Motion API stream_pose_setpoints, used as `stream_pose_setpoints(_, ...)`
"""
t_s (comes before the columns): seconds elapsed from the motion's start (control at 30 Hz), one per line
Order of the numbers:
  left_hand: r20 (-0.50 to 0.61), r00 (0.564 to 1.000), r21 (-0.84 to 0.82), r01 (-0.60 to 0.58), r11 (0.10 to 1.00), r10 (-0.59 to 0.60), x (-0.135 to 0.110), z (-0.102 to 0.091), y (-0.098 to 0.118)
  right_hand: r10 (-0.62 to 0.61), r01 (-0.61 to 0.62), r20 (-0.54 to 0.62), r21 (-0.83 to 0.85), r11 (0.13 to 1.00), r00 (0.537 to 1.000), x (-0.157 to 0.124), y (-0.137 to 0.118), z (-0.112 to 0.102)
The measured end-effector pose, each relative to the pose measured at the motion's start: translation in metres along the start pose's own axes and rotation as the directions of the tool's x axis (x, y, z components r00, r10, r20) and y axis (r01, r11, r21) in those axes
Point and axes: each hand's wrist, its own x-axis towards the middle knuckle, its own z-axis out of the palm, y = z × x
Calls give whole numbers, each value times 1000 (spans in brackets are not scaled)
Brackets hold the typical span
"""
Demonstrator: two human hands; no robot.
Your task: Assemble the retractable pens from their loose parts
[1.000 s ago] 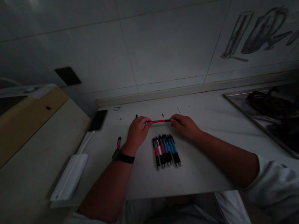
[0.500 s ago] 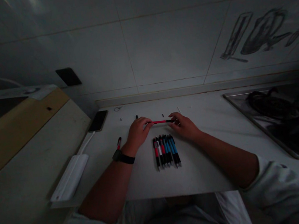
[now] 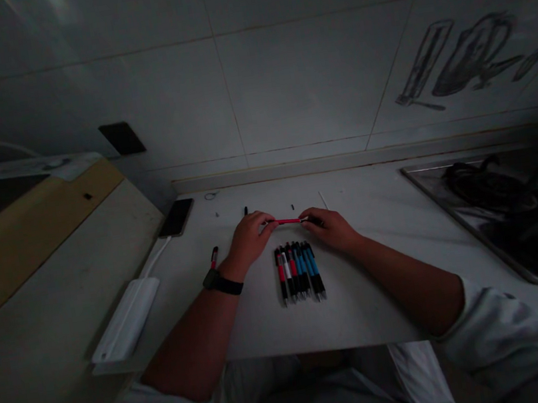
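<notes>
A red pen (image 3: 288, 221) is held level just above the white counter (image 3: 364, 295), one end in each hand. My left hand (image 3: 250, 236), with a black watch on its wrist, pinches the left end. My right hand (image 3: 329, 227) pinches the right end, where a pale tip shows. Just in front of both hands lies a tight row of several pens (image 3: 300, 271) with red, white, blue and black barrels, tips pointing toward me. A loose red pen part (image 3: 214, 257) lies left of my left wrist.
A dark phone (image 3: 176, 217) lies at the counter's back left, a white power strip (image 3: 125, 319) with its cable along the left edge. Small pen bits are scattered near the wall. A gas hob (image 3: 507, 206) fills the right side. A tiled wall rises behind.
My right hand has slid a little left along the red pen, and a pale tip now shows at that end. My left hand has barely moved.
</notes>
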Motion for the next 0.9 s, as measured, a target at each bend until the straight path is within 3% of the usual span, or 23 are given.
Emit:
stream_pose_setpoints(0.13, -19, 1000, -95, 11, 995, -13, 0, 1, 0, -11, 11, -39, -4, 1000, 999, 0, -3, -1)
stream_pose_setpoints(0.33, -103, 963, -332, 201, 922, -247, 5, -3, -9, -33, 27, -152, -41, 999, 988, 3, -1, -7)
stream_pose_setpoints(0.47, -154, 933, -318, 264, 911, -324, 6, -9, -19, -2, -17, -222, -83, 996, 975, 4, 2, -11)
stream_pose_setpoints(0.6, -158, 957, -168, 215, 962, -242, 4, -12, -24, 14, -39, -228, -106, 994, 973, 3, 2, -11)
stream_pose_setpoints(0.77, -25, 996, 56, 85, 995, -83, 1, -13, -17, 19, -38, -185, -100, 994, 982, 2, 0, -9)
stream_pose_setpoints(0.9, -20, 997, 64, 73, 995, -72, 0, -13, -12, 27, -45, -174, -103, 994, 984, 2, 1, -8)
